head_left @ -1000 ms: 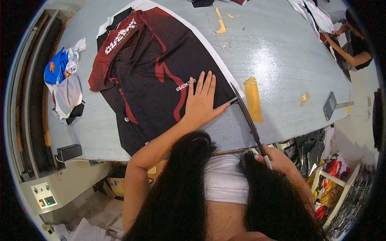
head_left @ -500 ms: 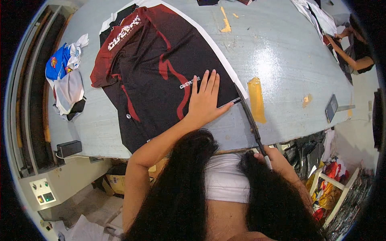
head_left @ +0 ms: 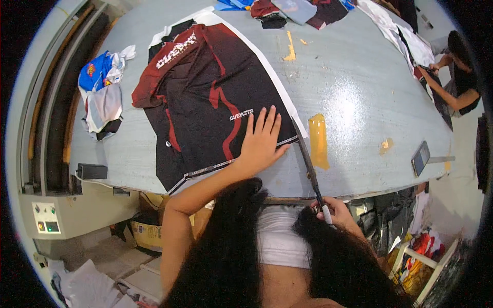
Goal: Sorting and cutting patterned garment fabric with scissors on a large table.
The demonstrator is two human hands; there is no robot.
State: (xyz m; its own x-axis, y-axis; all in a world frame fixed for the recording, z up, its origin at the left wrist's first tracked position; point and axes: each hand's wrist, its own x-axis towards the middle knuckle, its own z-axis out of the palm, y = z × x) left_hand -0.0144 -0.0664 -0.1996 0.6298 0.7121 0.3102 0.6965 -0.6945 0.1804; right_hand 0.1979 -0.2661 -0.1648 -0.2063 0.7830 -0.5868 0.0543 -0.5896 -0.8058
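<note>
At the near edge of the table (head_left: 354,159), right of the middle, the right hand (head_left: 343,215) is closed around the pale handle of long dark shears (head_left: 311,173), although dark hair covers part of the grip and the exact placing of the fingers cannot be told. The shears point away from the body, their tips at the near right corner of a black and red garment (head_left: 197,120), just where its white border (head_left: 271,69) ends; whether cloth sits between the blades seems too small to judge. The left hand (head_left: 260,146) lies palm down on the garment's near right part, fingers spread and pointing to the far side, thumb out toward the shears, clasping nothing. The garment is laid out left of the middle of the table, its red shoulder toward the far left and a narrow lettered band along its near hem. Just right of the shears is a strip of yellow tape (head_left: 318,143), and well to the right a phone (head_left: 421,159) rests near the table's edge. On the left lie a bundle of blue and white cloth (head_left: 101,92) and, nearer, a small black box (head_left: 92,171). Coloured cloth pieces (head_left: 298,11) lie at the far side; at the far right another person (head_left: 458,82) handles white and dark cloth (head_left: 416,49).
</note>
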